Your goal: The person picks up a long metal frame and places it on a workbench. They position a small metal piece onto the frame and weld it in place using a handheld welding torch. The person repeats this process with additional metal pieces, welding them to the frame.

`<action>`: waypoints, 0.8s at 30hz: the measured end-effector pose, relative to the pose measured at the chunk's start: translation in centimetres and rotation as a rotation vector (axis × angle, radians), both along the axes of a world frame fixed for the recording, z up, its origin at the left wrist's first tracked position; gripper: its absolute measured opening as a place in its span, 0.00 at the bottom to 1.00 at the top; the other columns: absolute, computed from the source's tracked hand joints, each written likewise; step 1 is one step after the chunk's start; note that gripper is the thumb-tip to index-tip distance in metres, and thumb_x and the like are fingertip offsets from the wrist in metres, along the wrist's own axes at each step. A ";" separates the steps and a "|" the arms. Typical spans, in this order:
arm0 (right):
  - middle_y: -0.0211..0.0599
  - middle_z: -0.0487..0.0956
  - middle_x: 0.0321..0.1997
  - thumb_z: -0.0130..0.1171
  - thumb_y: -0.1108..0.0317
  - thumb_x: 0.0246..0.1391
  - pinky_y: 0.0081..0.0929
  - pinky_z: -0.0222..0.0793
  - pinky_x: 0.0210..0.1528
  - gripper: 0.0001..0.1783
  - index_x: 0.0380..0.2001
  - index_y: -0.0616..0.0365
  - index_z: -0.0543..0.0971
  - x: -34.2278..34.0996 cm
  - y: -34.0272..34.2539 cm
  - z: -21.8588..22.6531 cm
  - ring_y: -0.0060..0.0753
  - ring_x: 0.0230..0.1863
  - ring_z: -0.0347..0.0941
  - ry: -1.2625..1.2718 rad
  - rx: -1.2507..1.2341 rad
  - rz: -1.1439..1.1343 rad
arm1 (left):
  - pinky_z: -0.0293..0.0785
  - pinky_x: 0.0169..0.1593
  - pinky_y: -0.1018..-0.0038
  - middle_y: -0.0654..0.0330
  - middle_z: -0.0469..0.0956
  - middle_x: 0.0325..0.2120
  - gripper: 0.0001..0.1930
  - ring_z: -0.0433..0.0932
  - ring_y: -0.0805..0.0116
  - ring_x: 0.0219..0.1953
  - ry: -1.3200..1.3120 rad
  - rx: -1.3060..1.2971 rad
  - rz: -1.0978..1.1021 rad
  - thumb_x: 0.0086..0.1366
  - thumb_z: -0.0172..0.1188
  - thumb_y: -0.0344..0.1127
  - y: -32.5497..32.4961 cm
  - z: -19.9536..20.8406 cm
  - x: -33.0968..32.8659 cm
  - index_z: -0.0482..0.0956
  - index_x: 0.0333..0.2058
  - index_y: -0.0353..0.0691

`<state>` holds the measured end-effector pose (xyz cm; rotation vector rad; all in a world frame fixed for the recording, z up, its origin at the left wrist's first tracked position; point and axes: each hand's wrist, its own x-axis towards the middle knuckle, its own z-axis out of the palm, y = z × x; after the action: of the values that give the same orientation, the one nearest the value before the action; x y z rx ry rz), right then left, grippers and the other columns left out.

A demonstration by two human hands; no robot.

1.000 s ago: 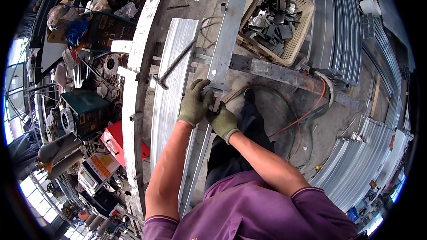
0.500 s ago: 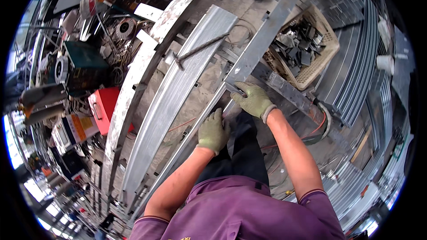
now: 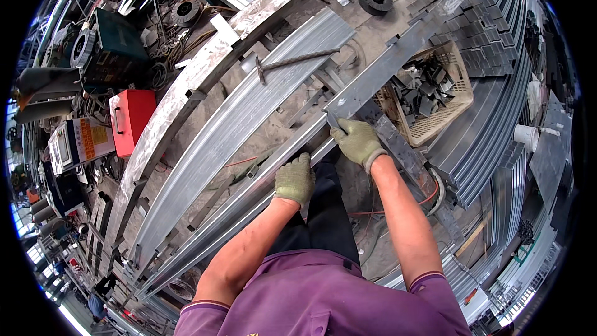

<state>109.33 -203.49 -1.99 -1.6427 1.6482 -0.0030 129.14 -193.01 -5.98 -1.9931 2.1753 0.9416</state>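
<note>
A long grey metal channel [image 3: 249, 191] runs from the lower left up to the middle. My left hand [image 3: 296, 180], in a green work glove, has its fingers curled over the channel's near edge. My gloved right hand [image 3: 359, 143] is closed with thumb and fingers on a small grey metal plate [image 3: 334, 122] at the channel's upper end. That plate sits where the channel meets a wide flat steel bar [image 3: 373, 71]; whether it touches both is hidden by the fingers.
A wide metal profile [image 3: 249, 102] lies beyond the channel, with a twisted rod [image 3: 298, 61] across it. A cream plastic basket [image 3: 463, 87] of metal offcuts stands at the right. Stacked steel profiles [image 3: 491, 124], a red box [image 3: 134, 123] and a black spool [image 3: 375, 0] lie around.
The whole view has shifted, showing more of the channel at the lower left. My right hand stays at the channel's end, and the small plate now shows more plainly at its fingertips.
</note>
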 end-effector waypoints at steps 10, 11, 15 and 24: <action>0.58 0.85 0.54 0.55 0.49 0.68 0.55 0.75 0.60 0.29 0.61 0.59 0.80 1.6 1.1 -0.4 0.62 0.56 0.81 0.132 -0.112 -0.030 | 0.80 0.54 0.52 0.43 0.82 0.48 0.26 0.83 0.43 0.51 0.269 -0.323 0.010 0.69 0.64 0.43 0.2 5.7 1.4 0.74 0.60 0.37; 0.59 0.84 0.54 0.55 0.50 0.68 0.55 0.74 0.60 0.28 0.61 0.60 0.80 1.3 1.4 -1.1 0.62 0.56 0.80 0.107 -0.151 -0.043 | 0.79 0.56 0.52 0.43 0.81 0.51 0.28 0.81 0.41 0.53 0.273 -0.341 0.027 0.69 0.64 0.43 -0.2 6.5 2.0 0.73 0.63 0.37; 0.60 0.85 0.51 0.55 0.51 0.69 0.56 0.75 0.58 0.27 0.60 0.61 0.80 1.5 0.6 -1.8 0.63 0.54 0.81 0.128 -0.185 0.037 | 0.77 0.59 0.51 0.42 0.78 0.60 0.32 0.78 0.37 0.59 0.089 -0.110 0.076 0.66 0.66 0.43 -3.5 5.0 3.9 0.72 0.66 0.38; 0.58 0.87 0.39 0.52 0.54 0.69 0.57 0.79 0.49 0.21 0.45 0.62 0.83 2.7 -0.5 -0.6 0.62 0.43 0.85 0.351 -0.057 0.190 | 0.80 0.51 0.46 0.43 0.87 0.42 0.20 0.86 0.38 0.47 -0.029 0.173 -0.004 0.63 0.67 0.39 -4.9 0.2 4.9 0.78 0.53 0.42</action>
<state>112.02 -203.97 -2.61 -1.9204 1.7506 0.3549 133.99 -197.92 -5.73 -1.9105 2.0063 1.0543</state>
